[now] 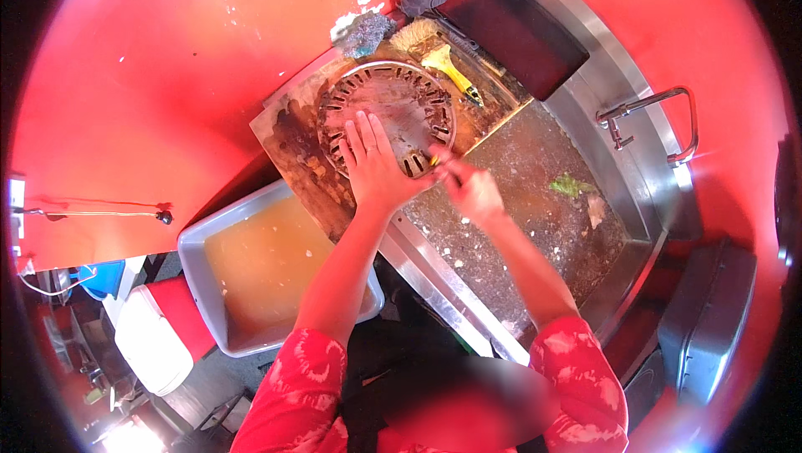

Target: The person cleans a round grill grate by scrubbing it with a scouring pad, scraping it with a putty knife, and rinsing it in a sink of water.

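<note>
A round metal grill plate [391, 105] with slots around its rim lies on a stained wooden board [294, 139]. Dark residue marks its surface and slots. My left hand [371, 155] presses flat on the plate's near side, thumb spread away from the fingers. At the plate's lower right edge, my right hand [470, 186] grips a small tool [434, 159], of which a yellow bit shows. Motion blur and the fingers hide the rest of it. Behind the plate's right side, a yellow-handled scraper [452, 72] rests on the board.
A grey tub [191, 243] of murky water stands at left. On the right are a dirty metal sink [520, 158] with food scraps and a faucet [651, 121]. A scrub brush [415, 34], steel wool [366, 33] and a dark tray [514, 33] sit at the back.
</note>
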`<state>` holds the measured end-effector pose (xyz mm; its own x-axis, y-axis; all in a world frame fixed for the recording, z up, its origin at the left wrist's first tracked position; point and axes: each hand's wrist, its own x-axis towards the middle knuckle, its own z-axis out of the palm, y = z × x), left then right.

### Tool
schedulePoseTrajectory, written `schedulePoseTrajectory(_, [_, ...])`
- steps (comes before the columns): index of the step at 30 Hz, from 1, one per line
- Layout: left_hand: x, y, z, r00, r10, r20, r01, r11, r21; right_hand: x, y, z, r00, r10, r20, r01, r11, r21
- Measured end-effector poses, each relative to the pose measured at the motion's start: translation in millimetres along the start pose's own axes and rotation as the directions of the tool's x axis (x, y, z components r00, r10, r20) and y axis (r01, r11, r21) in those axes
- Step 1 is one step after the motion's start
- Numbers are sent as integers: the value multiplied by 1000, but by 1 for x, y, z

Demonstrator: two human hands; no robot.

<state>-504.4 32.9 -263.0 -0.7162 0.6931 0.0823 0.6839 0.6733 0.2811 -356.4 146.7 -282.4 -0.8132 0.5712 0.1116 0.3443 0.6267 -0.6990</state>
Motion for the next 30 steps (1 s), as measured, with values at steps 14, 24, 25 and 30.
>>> schedulePoseTrajectory(14, [6, -6, -5, 999, 33, -14, -32, 998, 49, 45, -10, -14, 965, 261, -2, -256, 948, -191])
schedulePoseTrajectory(24, [10, -4, -7, 1000, 16, 0, -16, 999, 47, 57, -23, -33, 984, 83, 155, -67, 992, -108])
schedulePoseTrajectory(25, [12, -6, -11, 1000, 16, 10, -16, 999, 34, 70, -24, -42, 976, 169, 137, -160, 984, -79])
schedulePoseTrajectory(30, [13, -2, -13, 999, 23, 26, -23, 1000, 17, 61, -13, -22, 971, -237, -14, 231, 958, -173])
